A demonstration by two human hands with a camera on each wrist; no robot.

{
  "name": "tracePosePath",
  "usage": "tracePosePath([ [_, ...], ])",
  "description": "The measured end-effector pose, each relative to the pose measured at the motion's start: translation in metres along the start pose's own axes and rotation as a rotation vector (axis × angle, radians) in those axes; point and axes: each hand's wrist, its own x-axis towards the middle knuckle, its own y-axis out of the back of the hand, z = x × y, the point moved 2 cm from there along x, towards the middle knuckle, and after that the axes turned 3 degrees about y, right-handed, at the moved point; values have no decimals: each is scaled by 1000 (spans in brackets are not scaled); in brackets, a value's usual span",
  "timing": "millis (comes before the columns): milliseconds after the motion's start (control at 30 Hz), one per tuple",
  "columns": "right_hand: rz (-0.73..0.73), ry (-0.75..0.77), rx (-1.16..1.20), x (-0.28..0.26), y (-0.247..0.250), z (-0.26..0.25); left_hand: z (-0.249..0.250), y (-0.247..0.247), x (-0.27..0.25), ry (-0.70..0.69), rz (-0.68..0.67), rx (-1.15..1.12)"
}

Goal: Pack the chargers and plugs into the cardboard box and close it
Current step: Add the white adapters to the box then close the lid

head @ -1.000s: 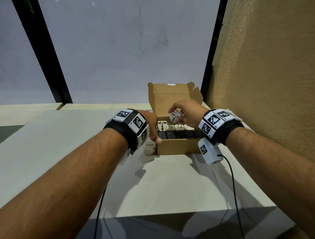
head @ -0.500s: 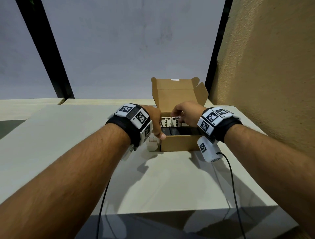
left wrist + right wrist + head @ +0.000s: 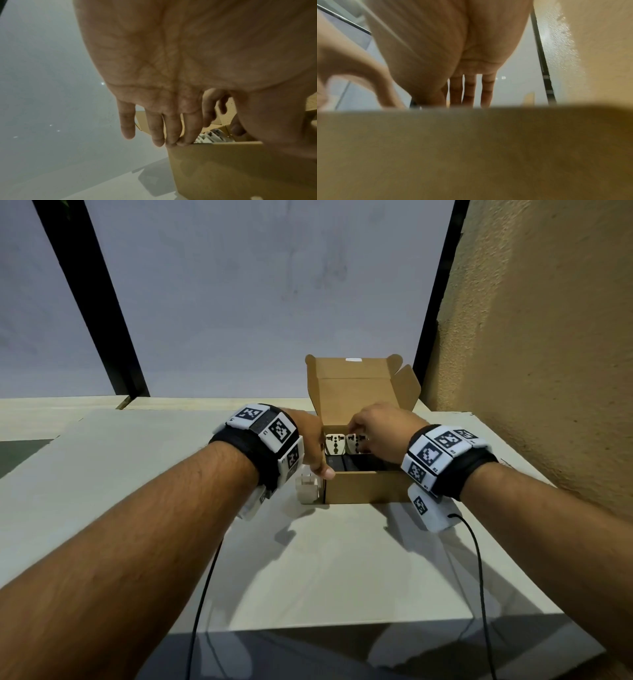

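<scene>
- Outside the box: one white charger [image 3: 307,490] stands on the table [image 3: 342,559], touching the box's left wall. It is judged not yet packed.
- Left hand [image 3: 313,445]: fingers [image 3: 186,127] straight, tips resting on the left rim of the cardboard box [image 3: 364,487]; thumb on the near corner. It holds nothing and appears to steady the box.
- Box contents: white plugs [image 3: 335,444] stand in a row along the back; dark chargers [image 3: 354,463] lie in front (exact count cannot be told).
- Right hand [image 3: 380,428]: fingers reach down to a white plug at the back; whether they pinch it cannot be told.
- Lid [image 3: 356,386]: upright and open. Closing remains.
</scene>
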Motion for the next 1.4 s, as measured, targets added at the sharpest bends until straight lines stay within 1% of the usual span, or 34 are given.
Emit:
tracePosePath([
  [67,83,49,14,-19,9,-11,0,2,-1,-6,-10,-6],
  [100,98,86,53,-31,12,-19,-1,2,0,-3,-7,6],
  [133,82,134,90,-44,15,-28,0,2,0,1,1,21],
  [200,-15,267,111,-68,16,-45,1,2,1,0,11,43],
  [267,-116,387,68,-84,9,-57,2,4,0,-9,3,61],
  [333,-164,445,32,-90,-3,-63,3,6,-3,-8,-8,77],
  [467,-213,452,17,-84,-21,-66,3,6,-6,-12,-29,56],
  [567,-223,437,-3,-76,-27,-69,3,4,-7,-10,-22,50],
  [700,-310,413,-56,-74,-30,-75,4,3,-6,-27,-33,26],
  [900,-290,416,61,-86,-9,-70,2,2,-7,-19,-11,5],
  [1000,-279,410,49,-87,-5,-70,3,2,-9,-5,14,12],
  [1100,-230,409,8,-86,-3,-71,6,4,-9,23,13,52],
  [1267,-295,469,-102,-91,-6,-75,6,1,-5,36,15,73],
  [1400,-312,401,-49,-94,-8,-65,6,0,-2,41,-27,50],
])
